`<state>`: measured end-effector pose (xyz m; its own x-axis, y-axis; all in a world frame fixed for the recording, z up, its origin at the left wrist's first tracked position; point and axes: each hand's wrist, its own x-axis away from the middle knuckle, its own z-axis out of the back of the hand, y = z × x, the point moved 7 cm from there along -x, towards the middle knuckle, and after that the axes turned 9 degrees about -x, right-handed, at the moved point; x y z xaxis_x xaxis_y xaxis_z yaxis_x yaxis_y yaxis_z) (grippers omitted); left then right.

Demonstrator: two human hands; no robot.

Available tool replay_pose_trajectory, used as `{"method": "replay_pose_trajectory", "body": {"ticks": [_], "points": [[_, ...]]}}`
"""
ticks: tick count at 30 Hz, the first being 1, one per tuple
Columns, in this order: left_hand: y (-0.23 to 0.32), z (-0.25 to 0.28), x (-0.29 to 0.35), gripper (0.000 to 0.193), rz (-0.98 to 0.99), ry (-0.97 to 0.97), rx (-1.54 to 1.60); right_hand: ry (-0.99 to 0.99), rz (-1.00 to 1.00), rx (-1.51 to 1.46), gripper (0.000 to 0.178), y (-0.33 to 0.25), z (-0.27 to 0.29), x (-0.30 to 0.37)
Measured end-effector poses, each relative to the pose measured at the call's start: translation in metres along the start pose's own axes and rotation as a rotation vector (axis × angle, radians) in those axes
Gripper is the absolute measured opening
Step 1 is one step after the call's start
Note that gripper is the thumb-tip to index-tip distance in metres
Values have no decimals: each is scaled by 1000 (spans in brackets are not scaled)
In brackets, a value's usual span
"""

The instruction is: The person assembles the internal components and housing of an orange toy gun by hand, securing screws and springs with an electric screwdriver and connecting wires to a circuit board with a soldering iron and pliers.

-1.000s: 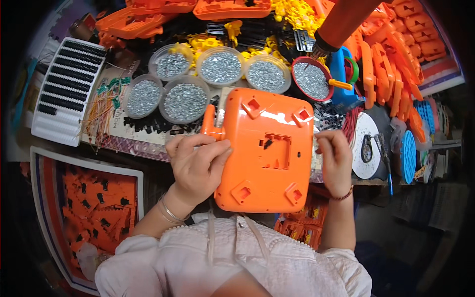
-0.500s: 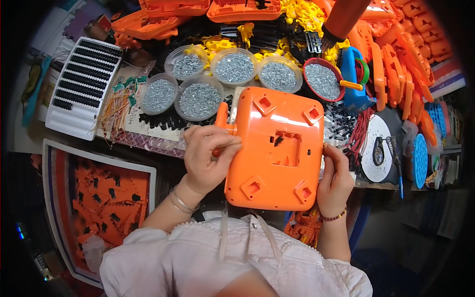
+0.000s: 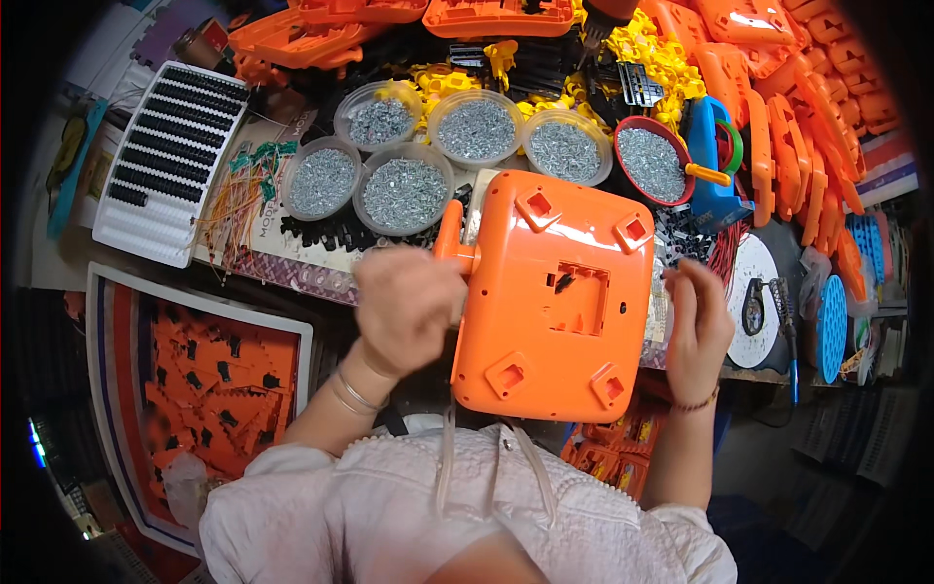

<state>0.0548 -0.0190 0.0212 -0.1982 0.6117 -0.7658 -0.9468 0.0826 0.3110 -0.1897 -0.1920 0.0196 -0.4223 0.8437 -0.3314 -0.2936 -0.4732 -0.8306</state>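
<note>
Beside the orange shell [image 3: 564, 351], the right hand [image 3: 699, 329] — closer earlier — hangs apart.

I'm looking in on an assembly workshop: small screws [image 3: 404, 193] fill round tubs [image 3: 476, 166] on the desk [image 3: 309, 280], beside loose wires [image 3: 251, 209], with orange plastic shells [image 3: 783, 151] crowding the frame's upper right.
</note>
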Motion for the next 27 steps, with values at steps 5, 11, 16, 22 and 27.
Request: {"method": "replay_pose_trajectory", "body": {"ticks": [5, 11, 16, 22, 27], "points": [[-74, -30, -25, 4, 264, -316, -303, -91, 42, 228, 12, 21, -23, -77], [-84, -42, -22, 7, 219, -487, -407, -278, 128, 590, 14, 50, -52, -130], [-94, -48, -21, 8, 184, -572, -428, -229, 204, 418, 13, 50, -48, -145], [-98, -53, -21, 10, 169, -358, -436, -126, 32, 221, 15, 74, -25, -137], [-104, -35, -10, 11, 272, -278, -210, -71, 54, -56, 19, 30, 1, -62]]}}
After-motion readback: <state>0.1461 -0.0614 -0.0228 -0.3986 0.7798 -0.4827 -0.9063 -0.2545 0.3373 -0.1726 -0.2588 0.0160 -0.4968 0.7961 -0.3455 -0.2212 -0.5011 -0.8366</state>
